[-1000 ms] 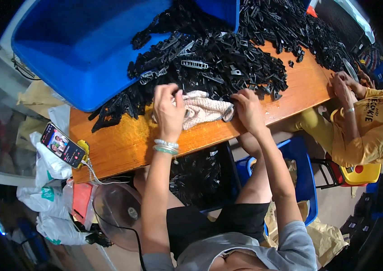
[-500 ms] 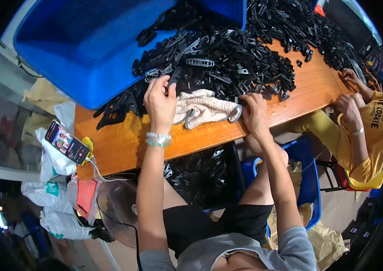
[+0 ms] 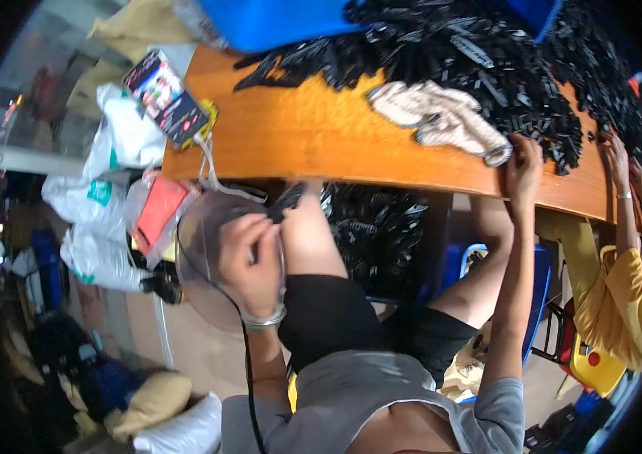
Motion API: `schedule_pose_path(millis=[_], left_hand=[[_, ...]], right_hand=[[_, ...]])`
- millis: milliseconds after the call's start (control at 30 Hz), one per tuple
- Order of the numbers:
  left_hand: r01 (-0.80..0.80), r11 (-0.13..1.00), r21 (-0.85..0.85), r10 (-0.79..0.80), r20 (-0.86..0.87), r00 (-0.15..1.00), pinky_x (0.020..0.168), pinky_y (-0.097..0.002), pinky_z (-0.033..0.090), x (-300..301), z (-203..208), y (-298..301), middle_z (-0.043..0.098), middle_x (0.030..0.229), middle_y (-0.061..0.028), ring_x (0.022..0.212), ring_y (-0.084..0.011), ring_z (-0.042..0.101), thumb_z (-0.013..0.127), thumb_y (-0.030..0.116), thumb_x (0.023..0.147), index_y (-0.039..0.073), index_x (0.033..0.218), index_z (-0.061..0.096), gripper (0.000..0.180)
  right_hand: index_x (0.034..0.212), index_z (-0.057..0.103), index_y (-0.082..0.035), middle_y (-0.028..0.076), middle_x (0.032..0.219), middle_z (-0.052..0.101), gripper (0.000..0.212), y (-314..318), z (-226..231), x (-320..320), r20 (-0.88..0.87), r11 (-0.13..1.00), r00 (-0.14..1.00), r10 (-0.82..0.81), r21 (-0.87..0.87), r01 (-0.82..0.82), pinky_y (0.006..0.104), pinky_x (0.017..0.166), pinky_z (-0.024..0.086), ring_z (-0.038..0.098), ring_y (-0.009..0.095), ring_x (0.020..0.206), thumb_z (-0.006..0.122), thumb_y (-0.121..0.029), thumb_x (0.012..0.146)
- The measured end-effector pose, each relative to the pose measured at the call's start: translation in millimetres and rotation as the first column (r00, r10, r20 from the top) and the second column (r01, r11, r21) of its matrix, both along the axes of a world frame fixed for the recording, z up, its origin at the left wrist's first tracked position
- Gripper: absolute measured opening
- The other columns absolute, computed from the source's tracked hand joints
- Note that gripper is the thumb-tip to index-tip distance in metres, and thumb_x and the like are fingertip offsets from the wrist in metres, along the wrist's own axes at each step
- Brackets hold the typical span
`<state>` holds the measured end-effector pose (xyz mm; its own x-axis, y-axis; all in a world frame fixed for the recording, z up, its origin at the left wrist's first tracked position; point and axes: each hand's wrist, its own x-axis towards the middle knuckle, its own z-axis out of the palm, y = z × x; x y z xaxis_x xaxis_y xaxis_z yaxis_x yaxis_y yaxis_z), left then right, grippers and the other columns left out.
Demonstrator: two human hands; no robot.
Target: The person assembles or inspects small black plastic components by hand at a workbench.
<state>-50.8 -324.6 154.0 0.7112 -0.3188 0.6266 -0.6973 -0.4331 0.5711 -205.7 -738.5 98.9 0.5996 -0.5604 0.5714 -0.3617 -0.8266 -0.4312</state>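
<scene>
My left hand, blurred by motion, is below the table's front edge, beside my thigh and above a translucent round bin. Its fingers are closed, with a black plastic piece at the fingertips. On the table's near right edge rests my right hand, its fingers curled at the border of the black pile. Whatever those fingers hold, if anything, is hidden. Touching distance from them lies the dark-edged cuff of a crumpled off-white knitted glove.
A blue tub stands behind the wooden table. At the table's left end is a lit phone on a cable. Below are a container of black pieces and white bags. A co-worker's hand is at the right.
My left hand has come off the pile, down and back past the table edge. The view has swung left, so the table and glove appear farther right. My right hand stays by the glove.
</scene>
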Motion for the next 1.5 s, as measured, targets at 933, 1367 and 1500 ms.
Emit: schedule_pose_path(millis=[933,1367,1500], left_hand=[[0.6,0.797,-0.072,-0.55,-0.498,0.671,0.057,-0.027,0.046,31,-23,-144,0.061,0.081,-0.0091,0.061,-0.0157,0.06,0.066,-0.001,0.08,-0.002,0.094,0.066,0.014],[0.677,0.736,-0.023,-0.641,-0.345,0.685,0.076,-0.0344,0.047,42,-24,-149,0.058,0.086,-0.0122,0.082,-0.0274,0.057,0.068,-0.002,0.077,-0.005,0.092,0.066,0.016],[0.7,0.713,-0.047,-0.671,-0.338,0.66,0.077,-0.0354,0.045,38,-26,-151,0.058,0.085,-0.0122,0.083,-0.028,0.057,0.068,-0.001,0.077,-0.004,0.092,0.067,0.015]], right_hand=[[0.103,0.067,0.001,0.012,0.097,0.063,0.027,117,43,28,0.151,0.739,0.926,0.346,0.564,-0.369,0.0287,0.079,0.05,0.062,0.021,0.09,0.072,-0.001,0.076],[0.092,0.069,0.001,0.009,0.089,0.063,0.024,96,31,51,0.203,0.62,0.882,0.425,0.645,-0.447,0.0313,0.075,0.048,0.06,0.021,0.082,0.075,0.0,0.069],[0.092,0.071,-0.001,0.009,0.09,0.065,0.025,102,32,56,0.133,0.716,0.85,0.51,0.481,-0.505,0.0355,0.086,0.042,0.057,0.025,0.093,0.077,-0.007,0.068]])
